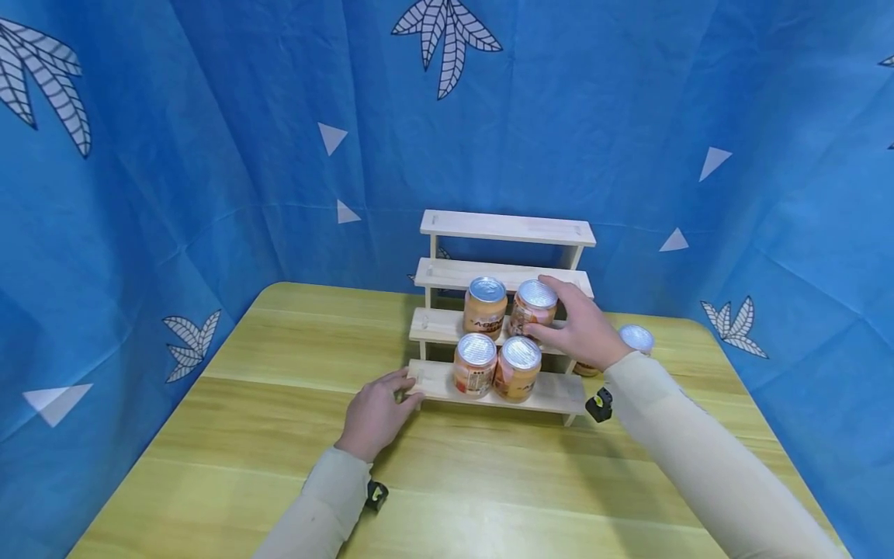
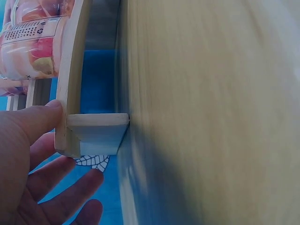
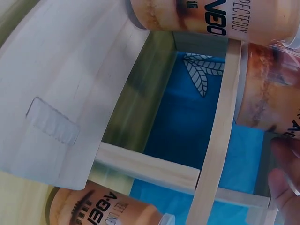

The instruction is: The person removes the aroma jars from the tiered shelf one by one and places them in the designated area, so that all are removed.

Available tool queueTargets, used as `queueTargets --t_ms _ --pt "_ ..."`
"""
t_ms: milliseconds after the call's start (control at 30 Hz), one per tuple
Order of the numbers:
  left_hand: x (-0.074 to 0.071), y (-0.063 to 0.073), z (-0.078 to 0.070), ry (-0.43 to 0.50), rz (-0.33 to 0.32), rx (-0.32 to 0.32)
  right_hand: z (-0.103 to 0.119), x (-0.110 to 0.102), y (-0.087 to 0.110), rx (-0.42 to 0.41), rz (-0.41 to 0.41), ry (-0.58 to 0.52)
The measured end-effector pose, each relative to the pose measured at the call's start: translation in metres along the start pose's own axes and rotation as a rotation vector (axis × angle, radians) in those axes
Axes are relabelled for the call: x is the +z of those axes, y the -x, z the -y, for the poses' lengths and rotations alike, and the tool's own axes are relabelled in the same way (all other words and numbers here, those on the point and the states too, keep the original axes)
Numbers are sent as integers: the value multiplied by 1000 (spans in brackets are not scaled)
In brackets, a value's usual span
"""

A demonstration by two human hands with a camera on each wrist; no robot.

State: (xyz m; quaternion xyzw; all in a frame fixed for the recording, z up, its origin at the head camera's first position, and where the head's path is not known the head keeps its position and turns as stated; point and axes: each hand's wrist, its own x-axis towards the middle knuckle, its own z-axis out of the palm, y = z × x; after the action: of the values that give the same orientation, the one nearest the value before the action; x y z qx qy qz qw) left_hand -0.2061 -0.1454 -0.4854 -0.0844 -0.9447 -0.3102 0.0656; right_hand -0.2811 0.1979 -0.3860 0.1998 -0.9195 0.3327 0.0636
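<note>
A stepped wooden stand [image 1: 506, 226] carries cans with silver lids and orange labels. My right hand [image 1: 588, 332] holds a can [image 1: 529, 312] on the second step from the bottom, thumb on the near side and fingers at the far side. Another can [image 1: 485, 309] stands just left of it. On the lowest step are two more, a left can [image 1: 475, 374] and a right can [image 1: 518, 377]. My left hand [image 1: 377, 415] grips the left end of the lowest step, its thumb [image 2: 47, 112] against the board and the other fingers spread beyond it.
Right of the stand, a silver-lidded can [image 1: 636, 339] is partly covered by my right forearm, and another can [image 1: 585, 370] peeks out beside it. The wooden table [image 1: 279, 373] extends around the stand. A blue patterned curtain [image 1: 594, 116] hangs behind and at both sides.
</note>
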Motion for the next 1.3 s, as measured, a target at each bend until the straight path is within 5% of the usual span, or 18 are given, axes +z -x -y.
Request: queueTargets --t_ms 600,1300 --pt "-1 1 0 11 11 -3 -2 -1 8 47 -104 47" --pt "-1 1 -2 23 6 -8 -35 -59 49 145 -217 118"
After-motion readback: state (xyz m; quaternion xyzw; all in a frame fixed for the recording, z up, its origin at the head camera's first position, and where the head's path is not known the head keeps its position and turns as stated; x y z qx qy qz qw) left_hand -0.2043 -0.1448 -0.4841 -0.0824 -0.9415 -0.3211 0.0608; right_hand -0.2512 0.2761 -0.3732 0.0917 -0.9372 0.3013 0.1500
